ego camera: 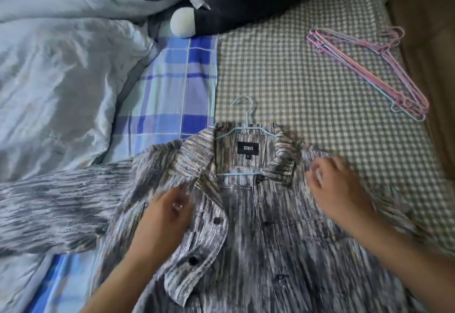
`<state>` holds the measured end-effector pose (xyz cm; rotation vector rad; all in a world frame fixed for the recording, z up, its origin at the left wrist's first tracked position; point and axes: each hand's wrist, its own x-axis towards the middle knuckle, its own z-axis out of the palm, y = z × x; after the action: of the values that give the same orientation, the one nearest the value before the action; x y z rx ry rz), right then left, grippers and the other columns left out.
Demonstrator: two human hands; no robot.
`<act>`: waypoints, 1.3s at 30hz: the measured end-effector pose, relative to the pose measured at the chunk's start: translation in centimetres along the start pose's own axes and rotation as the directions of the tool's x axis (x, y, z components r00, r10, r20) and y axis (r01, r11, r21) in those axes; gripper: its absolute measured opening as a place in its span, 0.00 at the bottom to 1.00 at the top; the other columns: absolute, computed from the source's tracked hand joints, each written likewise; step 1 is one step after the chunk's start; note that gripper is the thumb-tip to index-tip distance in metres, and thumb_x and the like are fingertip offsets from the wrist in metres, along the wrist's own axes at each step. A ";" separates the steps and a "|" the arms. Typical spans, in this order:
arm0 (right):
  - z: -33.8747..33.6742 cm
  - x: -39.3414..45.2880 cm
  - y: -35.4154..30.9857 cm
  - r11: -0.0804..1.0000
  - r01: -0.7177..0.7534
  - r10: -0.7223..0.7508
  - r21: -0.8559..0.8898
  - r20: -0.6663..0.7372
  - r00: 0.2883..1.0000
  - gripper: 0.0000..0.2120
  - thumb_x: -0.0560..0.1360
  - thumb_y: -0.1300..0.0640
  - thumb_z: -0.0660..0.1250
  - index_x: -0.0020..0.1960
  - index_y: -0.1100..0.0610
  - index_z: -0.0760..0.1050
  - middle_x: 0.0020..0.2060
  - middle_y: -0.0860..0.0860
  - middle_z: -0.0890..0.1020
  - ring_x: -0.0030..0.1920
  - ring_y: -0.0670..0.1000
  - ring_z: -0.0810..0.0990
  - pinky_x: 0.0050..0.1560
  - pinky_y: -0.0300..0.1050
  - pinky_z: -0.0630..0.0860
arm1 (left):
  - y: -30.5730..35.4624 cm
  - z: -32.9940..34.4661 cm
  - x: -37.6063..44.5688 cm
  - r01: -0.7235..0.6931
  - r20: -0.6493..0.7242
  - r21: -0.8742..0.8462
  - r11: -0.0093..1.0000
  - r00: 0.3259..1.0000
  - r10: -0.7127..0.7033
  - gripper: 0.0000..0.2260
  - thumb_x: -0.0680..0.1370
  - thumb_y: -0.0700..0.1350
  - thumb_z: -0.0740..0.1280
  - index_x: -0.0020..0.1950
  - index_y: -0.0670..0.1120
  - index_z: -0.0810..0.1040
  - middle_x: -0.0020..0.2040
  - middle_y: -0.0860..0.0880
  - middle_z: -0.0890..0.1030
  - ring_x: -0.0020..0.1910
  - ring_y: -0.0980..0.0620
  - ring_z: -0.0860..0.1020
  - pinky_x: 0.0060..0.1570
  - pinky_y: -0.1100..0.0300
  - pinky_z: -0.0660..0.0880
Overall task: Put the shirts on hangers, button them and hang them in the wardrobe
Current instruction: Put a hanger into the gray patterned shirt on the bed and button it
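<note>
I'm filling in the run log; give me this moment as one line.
shirt: flat on bed, unbuttoned | blue hanger: inside collar | left hand: on left front panel | right hand: at right shoulder | spare hangers: on bed

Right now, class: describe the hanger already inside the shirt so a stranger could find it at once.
Find the streaky grey shirt spread on the bed. At its open collar sits the light blue hanger, hook pointing away. Unlike the spare hangers piled at right, it lies alone inside a shirt.
</note>
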<state>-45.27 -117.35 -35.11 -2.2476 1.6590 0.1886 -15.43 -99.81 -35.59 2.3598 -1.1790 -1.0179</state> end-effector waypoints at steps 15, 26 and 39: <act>6.7 4.2 -8.5 -0.036 -0.737 0.423 0.674 0.679 0.600 0.11 0.77 0.51 0.72 0.53 0.58 0.79 0.42 0.53 0.87 0.39 0.51 0.85 0.38 0.43 0.80 | 7.6 5.2 6.0 0.247 0.121 -0.544 0.802 0.969 -0.216 0.08 0.82 0.43 0.68 0.45 0.44 0.85 0.38 0.44 0.86 0.43 0.37 0.85 0.44 0.39 0.83; 4.1 1.1 -4.8 0.502 -0.463 0.193 0.731 0.427 0.883 0.24 0.82 0.55 0.64 0.76 0.53 0.61 0.69 0.48 0.73 0.69 0.54 0.74 0.67 0.51 0.70 | 5.8 6.4 2.9 -0.111 0.349 -0.209 0.971 0.920 0.181 0.26 0.83 0.47 0.65 0.81 0.51 0.63 0.77 0.48 0.68 0.64 0.53 0.76 0.67 0.53 0.73; 14.5 -27.6 1.4 0.987 -0.007 0.076 -0.161 0.432 0.899 0.39 0.75 0.28 0.59 0.76 0.51 0.58 0.73 0.55 0.62 0.72 0.57 0.64 0.69 0.50 0.70 | -8.8 19.9 -23.7 0.166 0.116 0.342 0.925 0.969 -0.217 0.27 0.75 0.61 0.66 0.69 0.48 0.66 0.55 0.46 0.69 0.55 0.40 0.77 0.41 0.47 0.80</act>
<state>-53.80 -87.86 -40.53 -2.0719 1.4854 0.7981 -34.32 -74.94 -43.48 2.7461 -1.2785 -1.1594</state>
